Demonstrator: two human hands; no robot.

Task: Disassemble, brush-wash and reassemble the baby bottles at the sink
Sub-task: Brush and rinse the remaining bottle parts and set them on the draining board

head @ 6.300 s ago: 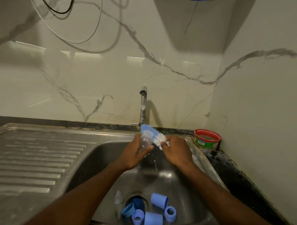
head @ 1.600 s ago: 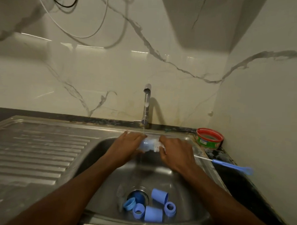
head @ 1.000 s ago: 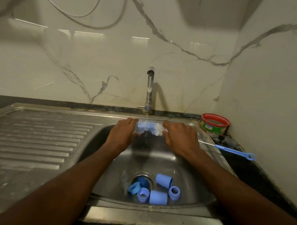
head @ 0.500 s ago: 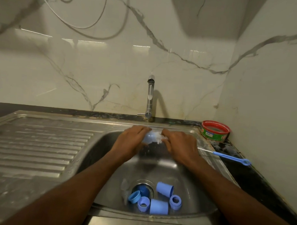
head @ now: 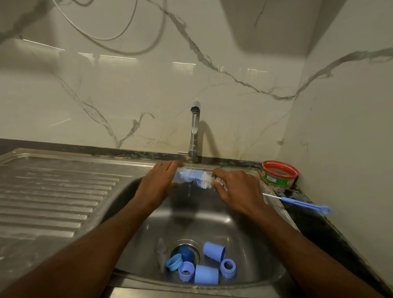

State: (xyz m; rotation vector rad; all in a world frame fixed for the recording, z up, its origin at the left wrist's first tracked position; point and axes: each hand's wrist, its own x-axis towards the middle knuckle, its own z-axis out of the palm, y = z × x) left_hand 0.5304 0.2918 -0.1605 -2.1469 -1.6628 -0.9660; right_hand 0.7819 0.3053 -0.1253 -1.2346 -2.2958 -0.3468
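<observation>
Clear baby bottle (head: 182, 176) held sideways over the sink (head: 130, 192), under a thin stream from the tap (head: 194, 130). Left hand (head: 159, 185) is wrapped round the bottle's base end, fingers curled over the top. Right hand (head: 236, 191) is clamped on the bottle brush (head: 203, 179) near its bristles; blue-and-white bristle head sits partly inside the bottle mouth, and the thin blue handle (head: 305, 204) sticks out to the right over the dark surface (head: 318, 224).

Handling, judged: the bottle looks like light, thin plastic, stiff enough to hold but wet, so likely slippery. A full wrap round the body is the safe hold, not a fingertip pinch. Not fragile if dropped into the basin, but it would land among the loose parts. Brush wire is thin and likely flexes, so gripping close to the bristles gives control; holding by the far loop end would wobble.

Loose parts lie at the basin bottom around the drain (head: 185, 252): two blue caps (head: 213, 251), blue collar rings (head: 228, 267), and a clear teat (head: 161, 248), hard to see. These are small, wet and light; the teat looks soft. A red-rimmed tub (head: 279, 175) stands in the corner by the wall.

Step judged: brush-washing the bottle inside, reassembly not yet begun.
</observation>
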